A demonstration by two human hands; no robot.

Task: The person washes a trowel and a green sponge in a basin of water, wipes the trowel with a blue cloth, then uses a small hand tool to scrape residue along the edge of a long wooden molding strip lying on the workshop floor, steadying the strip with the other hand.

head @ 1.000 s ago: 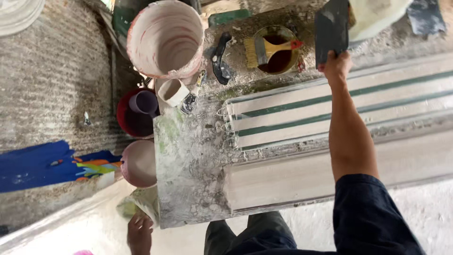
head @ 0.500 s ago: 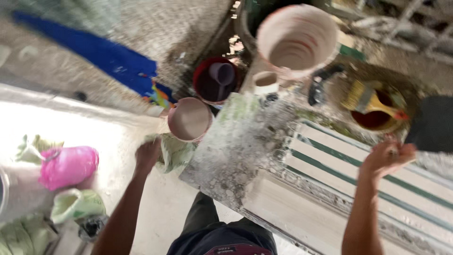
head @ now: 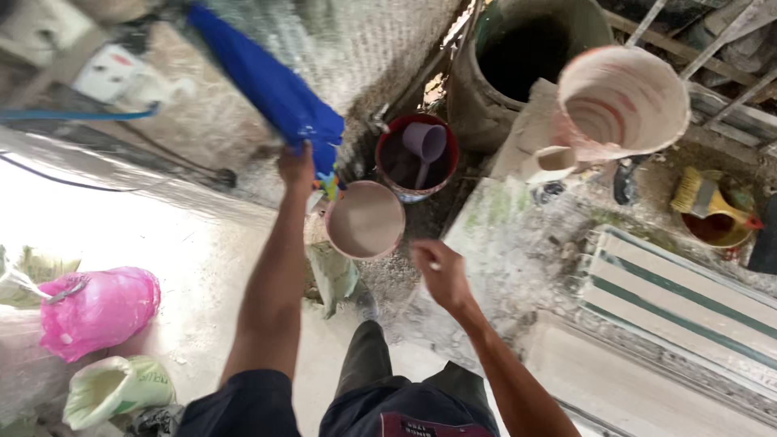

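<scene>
Long blue folded umbrella (head: 267, 85) is touched, possibly gripped, by left hand (head: 298, 166); right hand (head: 441, 271) held loosely open, empty, beside round paint-smeared bucket (head: 365, 219).

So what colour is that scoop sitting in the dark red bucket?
The scoop is pale purple, lying inside the dark red bucket; the head view shows it best.

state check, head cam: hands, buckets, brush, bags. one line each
left hand: raised, touching the blue bundle; grip unclear
right hand: empty, fingers loosely curled
pale bucket: upright, filled with beige mix
red bucket: upright, purple scoop inside
large white bucket: tilted, looks empty, stained
dark barrel: open, contents not visible
brush: lying across a small tin
pink bag: tied shut
</scene>
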